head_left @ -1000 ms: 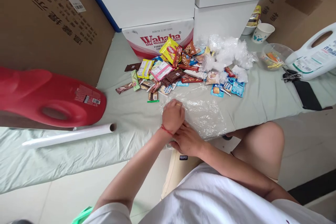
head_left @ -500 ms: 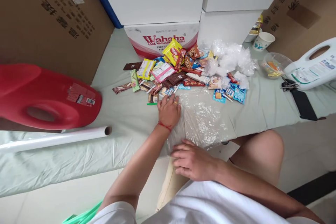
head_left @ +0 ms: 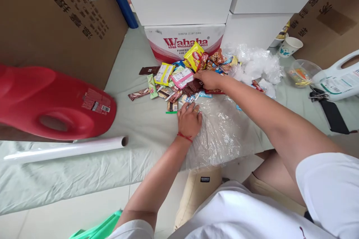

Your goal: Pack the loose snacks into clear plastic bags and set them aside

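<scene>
Spreading of the clear film on the cloth appears complete, the left hand lying flat and open at its edge, the right hand at a brown packet, grip indeterminable, in the snack pile lying loose beyond

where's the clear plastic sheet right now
In the head view, the clear plastic sheet lies just right of centre at the cloth's near edge, beside the left hand and in front of the snack pile.

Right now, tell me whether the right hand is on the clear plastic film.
No, the right hand is at the snack pile, beyond the clear plastic film.
</scene>
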`<state>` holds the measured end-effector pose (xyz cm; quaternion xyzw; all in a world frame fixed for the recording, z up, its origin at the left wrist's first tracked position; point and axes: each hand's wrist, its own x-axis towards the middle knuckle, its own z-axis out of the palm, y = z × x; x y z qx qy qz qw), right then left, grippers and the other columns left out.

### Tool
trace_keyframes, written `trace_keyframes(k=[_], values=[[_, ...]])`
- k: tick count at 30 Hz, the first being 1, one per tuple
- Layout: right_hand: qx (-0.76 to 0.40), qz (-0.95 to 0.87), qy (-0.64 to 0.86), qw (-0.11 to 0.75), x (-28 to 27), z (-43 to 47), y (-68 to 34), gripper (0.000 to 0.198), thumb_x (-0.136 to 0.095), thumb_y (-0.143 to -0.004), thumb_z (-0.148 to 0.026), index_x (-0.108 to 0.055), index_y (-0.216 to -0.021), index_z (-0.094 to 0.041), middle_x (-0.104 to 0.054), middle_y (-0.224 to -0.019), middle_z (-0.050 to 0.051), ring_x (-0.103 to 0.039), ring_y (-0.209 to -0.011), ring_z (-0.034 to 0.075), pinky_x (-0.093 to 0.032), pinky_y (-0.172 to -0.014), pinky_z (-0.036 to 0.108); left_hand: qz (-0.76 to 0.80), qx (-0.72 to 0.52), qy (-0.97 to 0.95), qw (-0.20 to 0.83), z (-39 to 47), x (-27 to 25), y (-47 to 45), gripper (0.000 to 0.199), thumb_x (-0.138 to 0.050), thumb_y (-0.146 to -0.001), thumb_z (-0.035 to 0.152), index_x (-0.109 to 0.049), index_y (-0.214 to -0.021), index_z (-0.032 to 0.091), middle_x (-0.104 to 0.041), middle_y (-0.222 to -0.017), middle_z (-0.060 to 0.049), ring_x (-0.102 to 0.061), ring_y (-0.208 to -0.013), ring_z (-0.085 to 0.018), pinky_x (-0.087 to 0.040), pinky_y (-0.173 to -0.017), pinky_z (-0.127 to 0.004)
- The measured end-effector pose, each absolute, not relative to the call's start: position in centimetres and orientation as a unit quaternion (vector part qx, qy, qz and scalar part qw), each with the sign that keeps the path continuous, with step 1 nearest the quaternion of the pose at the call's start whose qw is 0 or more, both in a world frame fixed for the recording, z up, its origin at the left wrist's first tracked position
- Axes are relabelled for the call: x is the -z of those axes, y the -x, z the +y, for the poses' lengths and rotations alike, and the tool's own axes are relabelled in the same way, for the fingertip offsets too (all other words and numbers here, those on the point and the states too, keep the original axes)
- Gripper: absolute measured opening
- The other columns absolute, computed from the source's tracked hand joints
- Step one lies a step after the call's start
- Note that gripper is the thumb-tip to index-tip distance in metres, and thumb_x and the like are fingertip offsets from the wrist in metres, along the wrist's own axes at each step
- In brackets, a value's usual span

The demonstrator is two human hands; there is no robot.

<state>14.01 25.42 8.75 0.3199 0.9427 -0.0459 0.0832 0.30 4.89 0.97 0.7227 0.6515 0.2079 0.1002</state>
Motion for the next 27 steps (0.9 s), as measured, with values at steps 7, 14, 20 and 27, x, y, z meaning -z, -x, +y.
trace_keyframes(k=[7, 14, 20, 27], values=[[0.05, 0.944, -0.314, 0.089, -11.2, 25.9, -13.7, 0.06, -0.077, -0.083, -0.028, -0.063, -0.138, -0.01, -0.067, -0.132, 0.016, -0.064, -0.114, 0.03, -0.046, -0.093, 0.033, 0.652, -0.215, -0.72, 0.099, 5.1, -0.8, -0.5, 0.045, -0.046, -0.102, 0.035, -0.069, -0.139, 0.021, -0.059, -0.156, -0.009, -0.043, -0.148, -0.036, -0.035, -0.12, -0.056], [0.099, 0.944, -0.295, 0.11, -9.5, 24.0, -11.9, 0.054, -0.079, -0.081, -0.026, -0.067, -0.132, -0.012, -0.073, -0.122, 0.011, -0.067, -0.104, 0.026, -0.044, -0.085, 0.028, 0.654, -0.214, -0.718, 0.103, 5.2, -0.7, -0.4, 0.045, -0.048, -0.101, 0.033, -0.069, -0.139, 0.023, -0.06, -0.155, -0.008, -0.043, -0.148, -0.036, -0.035, -0.12, -0.057], [0.085, 0.934, -0.342, 0.052, -12.5, 21.1, -14.5, 0.049, -0.077, -0.081, -0.023, -0.067, -0.128, -0.01, -0.071, -0.125, 0.015, -0.065, -0.111, 0.03, -0.043, -0.088, 0.031, 0.666, -0.225, -0.706, 0.091, 4.9, -0.8, -0.4, 0.043, -0.047, -0.101, 0.034, -0.072, -0.135, 0.025, -0.057, -0.159, -0.004, -0.037, -0.153, -0.038, -0.024, -0.126, -0.064], [0.196, 0.901, -0.363, 0.135, -14.2, 12.2, -19.8, 0.037, -0.078, -0.081, -0.028, -0.069, -0.116, -0.019, -0.073, -0.111, 0.007, -0.068, -0.093, 0.024, -0.044, -0.073, 0.028, 0.666, -0.223, -0.702, 0.121, 5.1, -1.0, -0.4, 0.044, -0.049, -0.096, 0.025, -0.073, -0.133, 0.028, -0.05, -0.164, -0.002, -0.032, -0.157, -0.039, -0.028, -0.124, -0.066]])
